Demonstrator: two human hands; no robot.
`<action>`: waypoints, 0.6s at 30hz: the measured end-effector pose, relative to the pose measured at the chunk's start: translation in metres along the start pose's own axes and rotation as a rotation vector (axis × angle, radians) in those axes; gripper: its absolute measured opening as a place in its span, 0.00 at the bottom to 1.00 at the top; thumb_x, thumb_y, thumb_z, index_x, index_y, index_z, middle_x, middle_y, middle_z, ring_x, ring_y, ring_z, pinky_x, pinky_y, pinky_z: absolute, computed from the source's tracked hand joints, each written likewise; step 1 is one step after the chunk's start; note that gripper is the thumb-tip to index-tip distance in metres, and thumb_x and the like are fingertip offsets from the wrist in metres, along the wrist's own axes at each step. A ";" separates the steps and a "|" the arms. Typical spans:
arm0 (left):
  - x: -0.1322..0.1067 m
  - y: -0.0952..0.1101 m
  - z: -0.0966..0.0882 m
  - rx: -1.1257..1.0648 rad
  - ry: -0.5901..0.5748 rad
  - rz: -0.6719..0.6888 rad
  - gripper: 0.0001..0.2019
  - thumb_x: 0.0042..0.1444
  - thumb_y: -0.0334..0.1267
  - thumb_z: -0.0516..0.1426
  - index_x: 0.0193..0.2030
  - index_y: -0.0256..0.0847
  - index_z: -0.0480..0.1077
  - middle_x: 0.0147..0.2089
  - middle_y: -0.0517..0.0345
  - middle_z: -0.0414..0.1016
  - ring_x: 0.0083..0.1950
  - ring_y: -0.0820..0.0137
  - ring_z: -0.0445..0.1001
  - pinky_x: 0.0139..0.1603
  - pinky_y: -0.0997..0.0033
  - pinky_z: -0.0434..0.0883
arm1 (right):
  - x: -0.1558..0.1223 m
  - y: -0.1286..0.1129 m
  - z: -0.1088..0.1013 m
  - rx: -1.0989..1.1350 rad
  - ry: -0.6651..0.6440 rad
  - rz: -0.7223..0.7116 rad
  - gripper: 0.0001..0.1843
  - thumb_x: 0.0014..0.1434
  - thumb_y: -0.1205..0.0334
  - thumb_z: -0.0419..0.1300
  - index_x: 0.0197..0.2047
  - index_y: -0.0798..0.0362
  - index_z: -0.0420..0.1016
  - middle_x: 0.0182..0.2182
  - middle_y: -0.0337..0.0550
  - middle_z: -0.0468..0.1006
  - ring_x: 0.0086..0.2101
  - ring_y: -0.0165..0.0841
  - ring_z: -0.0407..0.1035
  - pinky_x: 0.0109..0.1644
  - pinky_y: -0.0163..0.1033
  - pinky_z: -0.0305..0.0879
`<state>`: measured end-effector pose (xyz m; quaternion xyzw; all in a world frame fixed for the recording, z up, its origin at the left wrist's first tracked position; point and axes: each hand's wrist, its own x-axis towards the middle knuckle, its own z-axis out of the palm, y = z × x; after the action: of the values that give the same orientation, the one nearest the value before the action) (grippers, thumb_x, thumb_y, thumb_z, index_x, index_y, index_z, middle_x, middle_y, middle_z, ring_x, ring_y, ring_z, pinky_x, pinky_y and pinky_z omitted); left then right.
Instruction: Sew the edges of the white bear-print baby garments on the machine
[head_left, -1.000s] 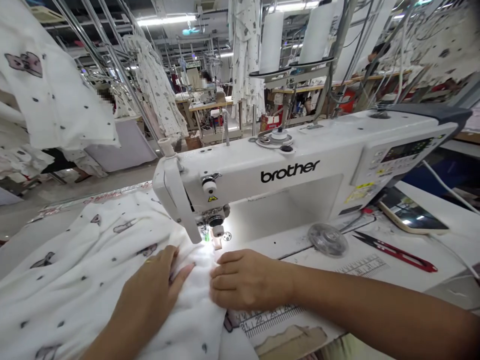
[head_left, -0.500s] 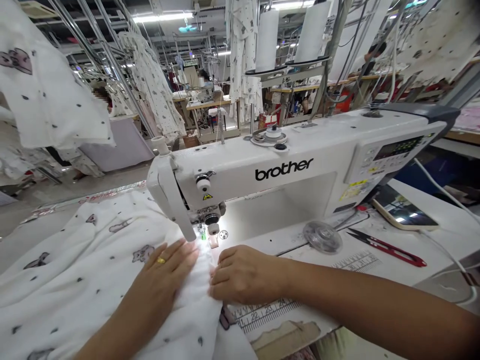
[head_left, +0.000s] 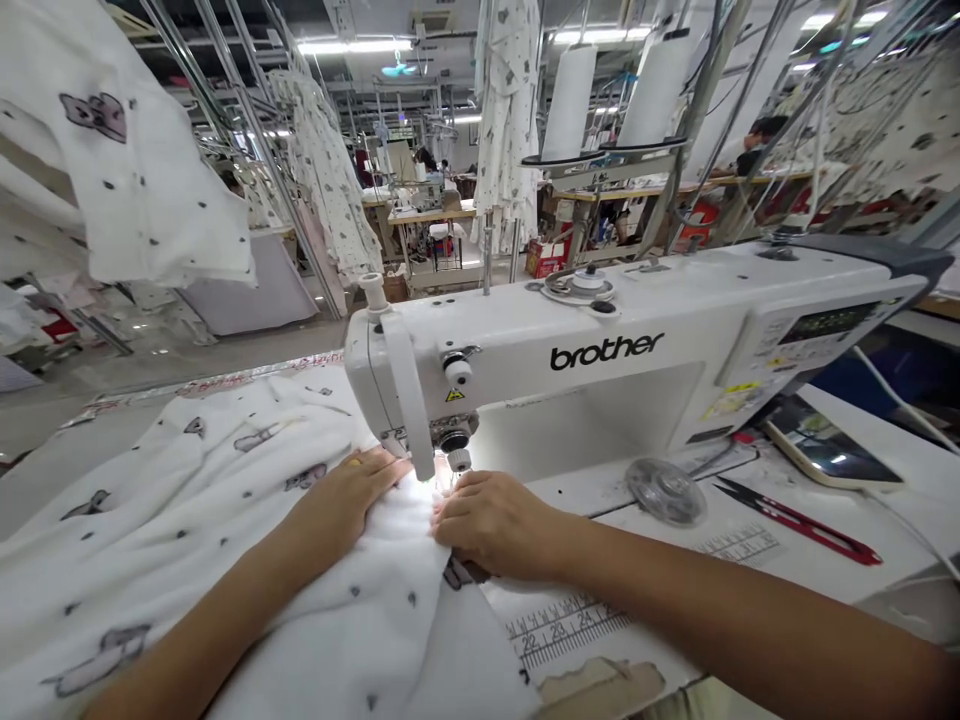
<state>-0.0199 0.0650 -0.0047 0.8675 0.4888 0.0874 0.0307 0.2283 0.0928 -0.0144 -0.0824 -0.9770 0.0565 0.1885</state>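
Note:
White printed fabric with small dark marks and pinkish animal figures is spread over the left of the machine bed, its edge under the lit needle area of a white sewing machine. My left hand lies flat on the cloth, left of the needle, a yellow ring on one finger. Just in front of the presser foot, my right hand has its fingers closed on the fabric's right edge. The needle and foot are mostly hidden by the machine head and glare.
Red-handled thread snips, a clear round plastic case and a phone lie on the right of the table. A printed ruler runs along the front. Thread cones stand behind; printed cloth hangs at upper left.
Both hands and the cloth have moved forward, the right fingers now closer to the needle. My left hand has slid beside the machine head. The whole view has shifted slightly.

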 end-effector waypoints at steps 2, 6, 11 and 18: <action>0.005 -0.006 -0.001 -0.028 -0.004 -0.001 0.28 0.57 0.20 0.44 0.59 0.45 0.69 0.51 0.54 0.76 0.50 0.63 0.74 0.51 0.61 0.72 | 0.002 0.000 0.001 -0.008 -0.007 0.044 0.09 0.63 0.73 0.55 0.32 0.55 0.73 0.31 0.42 0.79 0.33 0.29 0.71 0.47 0.36 0.63; 0.010 -0.009 -0.009 -0.035 -0.009 0.007 0.26 0.57 0.21 0.43 0.53 0.47 0.72 0.46 0.54 0.77 0.49 0.62 0.75 0.51 0.59 0.72 | 0.002 0.001 -0.001 0.029 -0.002 0.101 0.07 0.64 0.70 0.57 0.35 0.54 0.75 0.35 0.42 0.80 0.36 0.30 0.72 0.48 0.36 0.63; -0.003 0.036 -0.026 -0.071 0.069 -0.071 0.17 0.62 0.29 0.47 0.51 0.48 0.72 0.51 0.53 0.76 0.51 0.60 0.73 0.50 0.58 0.73 | -0.005 0.001 -0.006 0.186 0.117 0.158 0.10 0.66 0.69 0.57 0.49 0.53 0.74 0.44 0.42 0.80 0.45 0.30 0.71 0.55 0.39 0.60; -0.027 0.084 0.000 -0.223 0.163 -0.185 0.10 0.65 0.43 0.50 0.41 0.43 0.69 0.41 0.52 0.74 0.44 0.59 0.71 0.45 0.58 0.71 | -0.007 -0.001 -0.018 0.175 0.113 0.310 0.08 0.60 0.70 0.61 0.44 0.54 0.71 0.42 0.43 0.75 0.44 0.35 0.67 0.53 0.42 0.61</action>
<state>0.0373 -0.0018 0.0035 0.7999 0.5549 0.2077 0.0951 0.2412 0.0915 -0.0001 -0.2181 -0.9319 0.1649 0.2383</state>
